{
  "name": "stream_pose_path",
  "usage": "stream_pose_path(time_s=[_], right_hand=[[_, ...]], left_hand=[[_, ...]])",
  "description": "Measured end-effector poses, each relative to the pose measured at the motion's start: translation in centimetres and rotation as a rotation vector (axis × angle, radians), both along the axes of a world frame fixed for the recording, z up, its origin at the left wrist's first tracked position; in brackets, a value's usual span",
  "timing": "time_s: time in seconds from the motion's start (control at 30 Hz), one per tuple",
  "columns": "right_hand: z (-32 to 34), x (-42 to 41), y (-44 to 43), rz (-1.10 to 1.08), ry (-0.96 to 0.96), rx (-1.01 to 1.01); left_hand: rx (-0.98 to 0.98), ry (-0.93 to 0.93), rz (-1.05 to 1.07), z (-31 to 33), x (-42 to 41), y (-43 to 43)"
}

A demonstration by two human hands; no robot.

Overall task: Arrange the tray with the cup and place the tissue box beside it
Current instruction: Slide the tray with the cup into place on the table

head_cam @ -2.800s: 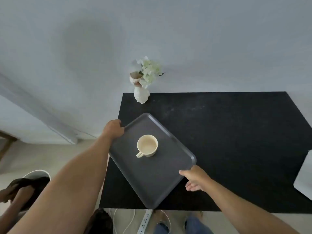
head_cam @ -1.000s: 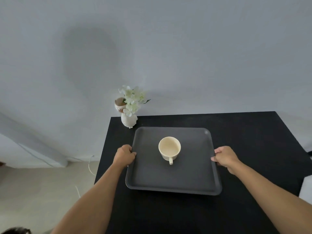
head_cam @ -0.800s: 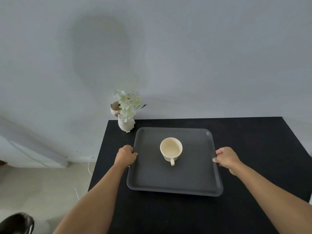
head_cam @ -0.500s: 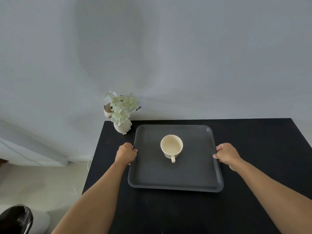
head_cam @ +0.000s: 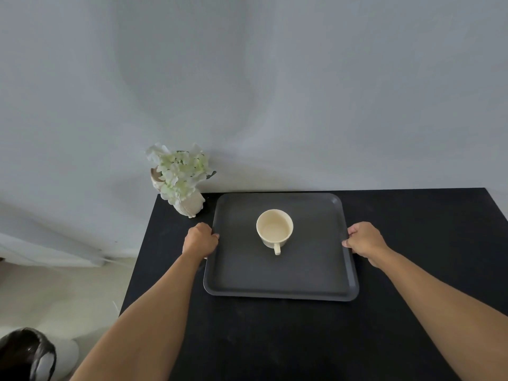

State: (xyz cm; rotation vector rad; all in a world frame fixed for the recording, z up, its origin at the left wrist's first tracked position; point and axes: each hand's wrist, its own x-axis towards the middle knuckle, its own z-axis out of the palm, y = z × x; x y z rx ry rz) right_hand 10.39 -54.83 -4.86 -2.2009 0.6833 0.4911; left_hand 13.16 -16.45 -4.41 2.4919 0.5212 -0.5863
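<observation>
1. Near edge: bare black table, both forearms reaching in from the bottom of the view. A dark rounded object sits low at the left, off the table; can't tell what it is.
2. Left hand: fingers curled round the tray's left rim, thumb on top. Closed grip on the tray, nothing else held.
3. Right hand: same on the right rim, fingers wrapped under, knuckles up. Closed on the tray.
4. Tray: dark grey, square to the table edges, roughly centred left to right, far rim close to the wall-side edge. Can't tell whether it is fully resting or a hair off the surface; no gap visible under the near rim.
5. Cup: cream, upright on the tray, slightly toward the far half, handle pointing at the person. Looks empty.
6. Far left corner: white vase with pale flowers, just beside the tray's far-left corner, not touching it.
7. Status, my read: tray-and-cup part looks essentially done, position looks final, hands not yet released.
8. Left to do: let go, fetch the tissue box, set it beside the tray. Tissue box is not in view.
9. Free space: open table to the right of the tray; left side is tight with the vase there. Right is the likelier spot.
</observation>
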Motion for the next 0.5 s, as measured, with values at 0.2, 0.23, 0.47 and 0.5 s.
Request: stream_pose_path(time_s=[0.2, 0.23, 0.47, 0.5], right_hand=[[-0.2, 0.7, 0.2, 0.008, -0.011, -0.001], [-0.3, 0.9, 0.2, 0.009, -0.013, -0.001], [-0.5, 1.3, 0.4, 0.016, -0.014, -0.008], [-0.5, 1.4, 0.5, 0.017, -0.015, -0.009]], left_hand=[[0.017, 0.000, 0.014, -0.7, 0.7, 0.1], [0.018, -0.003, 0.019, -0.8, 0.8, 0.1], [0.023, -0.006, 0.044, -1.1, 1.2, 0.3], [0.026, -0.007, 0.044, -1.1, 1.2, 0.3]])
